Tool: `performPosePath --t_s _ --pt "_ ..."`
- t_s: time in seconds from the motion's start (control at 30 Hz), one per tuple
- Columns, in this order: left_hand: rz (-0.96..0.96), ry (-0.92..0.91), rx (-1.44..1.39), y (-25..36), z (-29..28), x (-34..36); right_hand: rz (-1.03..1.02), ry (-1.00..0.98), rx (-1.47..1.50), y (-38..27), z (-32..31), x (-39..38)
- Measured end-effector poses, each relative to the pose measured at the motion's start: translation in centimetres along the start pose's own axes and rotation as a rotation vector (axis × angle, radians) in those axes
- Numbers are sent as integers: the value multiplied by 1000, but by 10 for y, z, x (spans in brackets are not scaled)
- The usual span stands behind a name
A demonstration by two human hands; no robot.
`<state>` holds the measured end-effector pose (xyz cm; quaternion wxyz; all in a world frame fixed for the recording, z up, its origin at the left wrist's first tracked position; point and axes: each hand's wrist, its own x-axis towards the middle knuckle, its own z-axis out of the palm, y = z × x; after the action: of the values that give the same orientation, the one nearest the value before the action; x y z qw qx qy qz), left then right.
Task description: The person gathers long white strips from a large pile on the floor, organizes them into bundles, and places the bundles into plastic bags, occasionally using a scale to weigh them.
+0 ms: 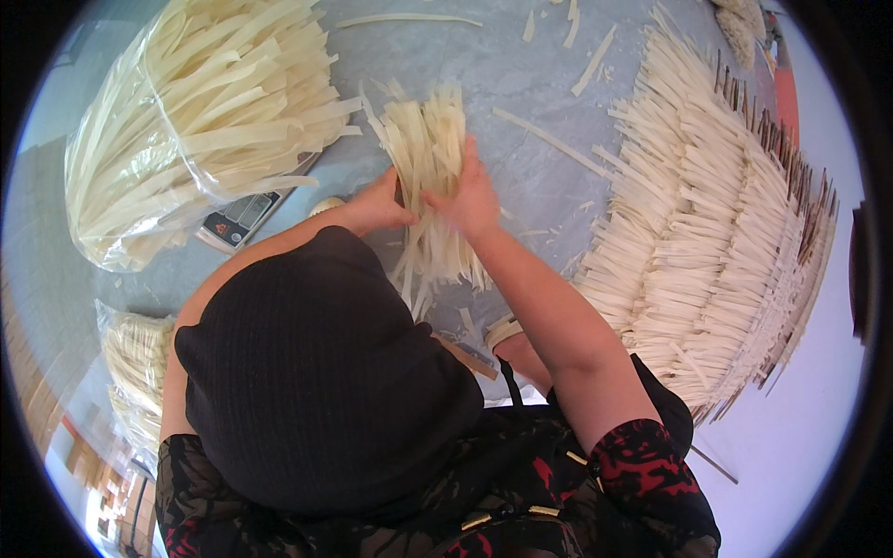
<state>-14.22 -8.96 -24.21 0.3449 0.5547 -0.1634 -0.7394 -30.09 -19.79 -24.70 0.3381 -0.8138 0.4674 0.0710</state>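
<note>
Left hand [383, 201] and right hand [470, 192] both grasping one bundle of pale flat strips [420, 139] about its middle, one from each side. Bundle held before the person, over the grey floor [419, 65] (contact with it not discernible). Farther left: large plastic-wrapped sheaf [233, 84], partly covering a scale [249, 214]; smaller bagged sheaf [137, 363] nearer the body. Farther right: broad stack of strips [688, 228], layered in rows

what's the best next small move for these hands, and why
Probably to even up the bundle: its ends look ragged at top and bottom, and one strip juts out at its upper left. The left hand and right hand sit on either side, so a gentle inward squeeze might do.
</note>
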Motion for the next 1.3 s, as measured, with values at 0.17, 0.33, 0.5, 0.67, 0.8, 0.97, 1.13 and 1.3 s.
performPosePath --t_s 0.17,0.33,0.5,0.67,0.8,0.97,1.13,1.3 --pt "1 78 156 -5 9 2 55 5 209 9 2 12" --pt "195 201 297 -60 -1 32 -226 91 50 -8 6 4" --pt "285 149 105 -41 5 20 157 4 529 3 6 10" --pt "34 139 -62 -28 0 7 409 -216 945 23 -21 20" --pt "12 112 -15 -24 4 15 387 -328 917 28 -25 20" --pt "-42 208 56 -14 8 13 349 -167 861 23 -29 19" --pt "21 230 92 -26 5 17 320 -197 826 70 -67 17" --pt "235 599 549 -39 -5 30 414 -109 887 85 -89 4"
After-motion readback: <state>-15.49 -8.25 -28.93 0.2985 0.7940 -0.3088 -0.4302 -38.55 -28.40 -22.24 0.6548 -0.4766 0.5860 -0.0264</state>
